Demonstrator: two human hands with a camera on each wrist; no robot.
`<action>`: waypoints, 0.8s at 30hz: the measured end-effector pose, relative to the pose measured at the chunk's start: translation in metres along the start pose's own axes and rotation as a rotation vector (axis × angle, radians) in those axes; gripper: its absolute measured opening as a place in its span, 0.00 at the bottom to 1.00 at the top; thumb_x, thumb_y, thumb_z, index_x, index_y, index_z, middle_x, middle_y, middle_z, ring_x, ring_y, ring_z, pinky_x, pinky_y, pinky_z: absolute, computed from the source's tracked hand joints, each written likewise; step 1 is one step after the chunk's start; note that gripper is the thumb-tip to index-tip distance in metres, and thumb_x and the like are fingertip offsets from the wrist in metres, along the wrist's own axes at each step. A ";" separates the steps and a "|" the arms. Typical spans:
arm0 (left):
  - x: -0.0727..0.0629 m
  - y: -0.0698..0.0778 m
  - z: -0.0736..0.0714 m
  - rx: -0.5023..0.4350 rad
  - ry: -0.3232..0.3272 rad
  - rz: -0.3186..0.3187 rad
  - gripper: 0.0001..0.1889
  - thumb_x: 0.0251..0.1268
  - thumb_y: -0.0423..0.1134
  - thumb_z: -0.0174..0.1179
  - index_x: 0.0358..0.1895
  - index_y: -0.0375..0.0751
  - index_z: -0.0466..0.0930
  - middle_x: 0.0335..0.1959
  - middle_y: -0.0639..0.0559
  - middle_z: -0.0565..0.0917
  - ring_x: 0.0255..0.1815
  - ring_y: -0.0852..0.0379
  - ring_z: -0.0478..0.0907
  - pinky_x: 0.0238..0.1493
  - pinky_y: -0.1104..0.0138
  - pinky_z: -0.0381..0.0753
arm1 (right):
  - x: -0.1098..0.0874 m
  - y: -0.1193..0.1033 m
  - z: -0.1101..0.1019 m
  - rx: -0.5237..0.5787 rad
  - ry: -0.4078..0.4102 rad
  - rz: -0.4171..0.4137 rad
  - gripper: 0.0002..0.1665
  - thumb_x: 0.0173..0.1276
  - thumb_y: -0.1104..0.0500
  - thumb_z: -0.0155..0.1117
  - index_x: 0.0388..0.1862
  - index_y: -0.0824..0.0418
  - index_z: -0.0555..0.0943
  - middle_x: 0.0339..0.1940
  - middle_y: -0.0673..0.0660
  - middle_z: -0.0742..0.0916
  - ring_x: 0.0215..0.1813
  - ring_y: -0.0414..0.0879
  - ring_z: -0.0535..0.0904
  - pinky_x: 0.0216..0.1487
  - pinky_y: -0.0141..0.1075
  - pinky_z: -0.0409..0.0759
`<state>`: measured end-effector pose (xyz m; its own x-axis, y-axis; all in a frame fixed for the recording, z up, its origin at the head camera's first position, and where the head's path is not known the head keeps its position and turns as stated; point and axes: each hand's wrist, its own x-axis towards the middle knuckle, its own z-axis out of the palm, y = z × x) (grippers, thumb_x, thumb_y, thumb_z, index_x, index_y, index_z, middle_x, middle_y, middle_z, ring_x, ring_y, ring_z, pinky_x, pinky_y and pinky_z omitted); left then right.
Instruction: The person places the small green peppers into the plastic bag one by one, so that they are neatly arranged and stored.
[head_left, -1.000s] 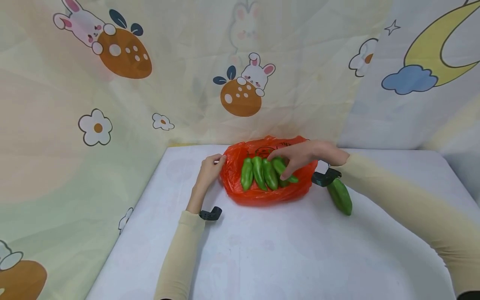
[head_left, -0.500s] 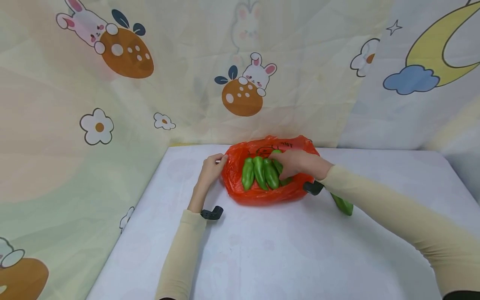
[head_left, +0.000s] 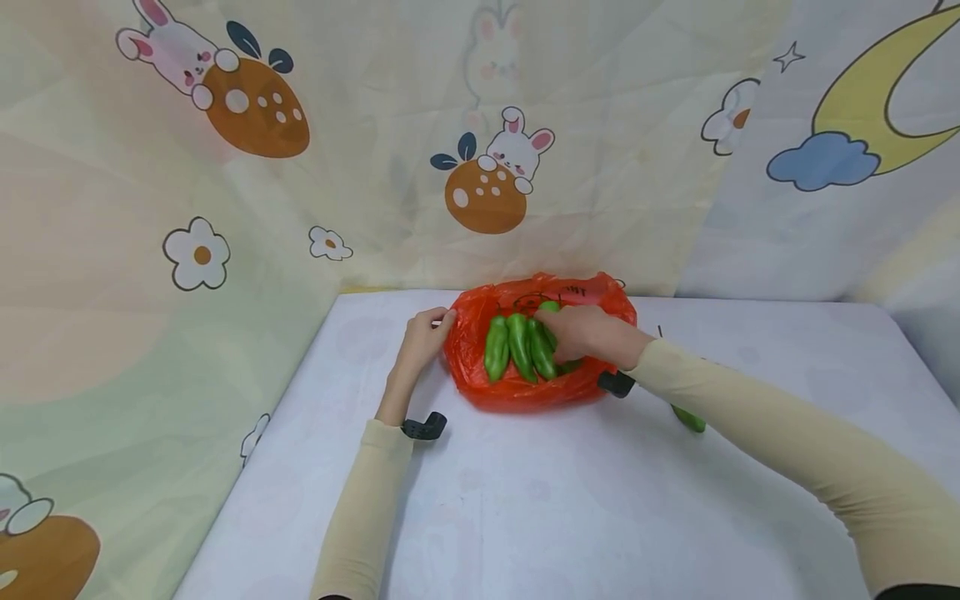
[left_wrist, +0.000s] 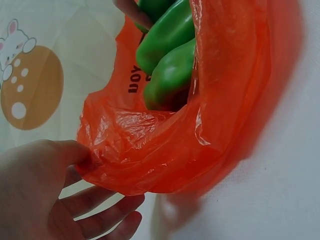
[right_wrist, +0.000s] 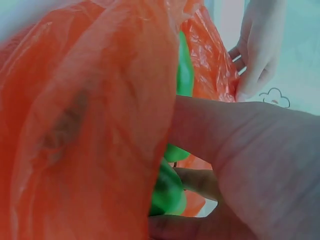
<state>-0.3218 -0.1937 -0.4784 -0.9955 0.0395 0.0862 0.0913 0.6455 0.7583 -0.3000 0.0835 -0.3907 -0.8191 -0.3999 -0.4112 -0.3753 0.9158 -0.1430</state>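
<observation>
A red plastic bag point(head_left: 495, 400) lies with its mouth spread, and several green peppers point(head_left: 496, 350) are side by side in it. My left hand point(head_left: 422, 343) pinches the bag's left rim between thumb and index finger, the other fingers loose below it in the left wrist view. My right hand point(head_left: 588, 333) reaches into the bag from the right, with thumb and fingers around a green pepper point(head_left: 541, 350) at the right of the row. In the right wrist view the bag's side hides part of the fingers and of the peppers point(right_wrist: 167, 187).
Another green pepper point(head_left: 687, 418) lies on the white table point(head_left: 525, 508), right of the bag and mostly hidden under the right sleeve. Behind the table hangs a cloth backdrop point(head_left: 375, 167) printed with rabbits and flowers.
My right hand has moved left and further into the bag, and its fingers have closed around a pepper. The right sleeve now covers most of the loose pepper. My left hand stays on the rim.
</observation>
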 end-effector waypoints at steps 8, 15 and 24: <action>0.000 -0.001 0.001 0.005 -0.007 0.005 0.18 0.78 0.52 0.50 0.49 0.45 0.86 0.45 0.48 0.88 0.46 0.50 0.83 0.53 0.55 0.85 | 0.005 -0.002 0.005 -0.012 0.008 0.000 0.43 0.64 0.51 0.71 0.76 0.52 0.63 0.56 0.59 0.84 0.53 0.52 0.79 0.54 0.49 0.82; -0.001 -0.003 0.000 -0.003 -0.002 0.013 0.18 0.78 0.51 0.50 0.47 0.45 0.86 0.42 0.48 0.87 0.45 0.50 0.83 0.51 0.56 0.85 | 0.006 -0.002 0.006 -0.013 0.004 0.010 0.45 0.65 0.51 0.71 0.77 0.52 0.61 0.57 0.60 0.83 0.54 0.53 0.79 0.54 0.50 0.82; -0.001 -0.002 0.000 0.000 0.002 0.010 0.18 0.78 0.51 0.50 0.48 0.45 0.86 0.44 0.47 0.88 0.46 0.50 0.84 0.52 0.55 0.85 | 0.002 0.000 0.002 0.030 0.003 0.009 0.43 0.66 0.52 0.70 0.77 0.53 0.64 0.62 0.60 0.81 0.58 0.54 0.76 0.58 0.51 0.81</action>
<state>-0.3211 -0.1951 -0.4794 -0.9945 0.0441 0.0948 0.1008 0.6449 0.7576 -0.3009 0.0827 -0.3934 -0.8237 -0.3915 -0.4101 -0.3545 0.9201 -0.1663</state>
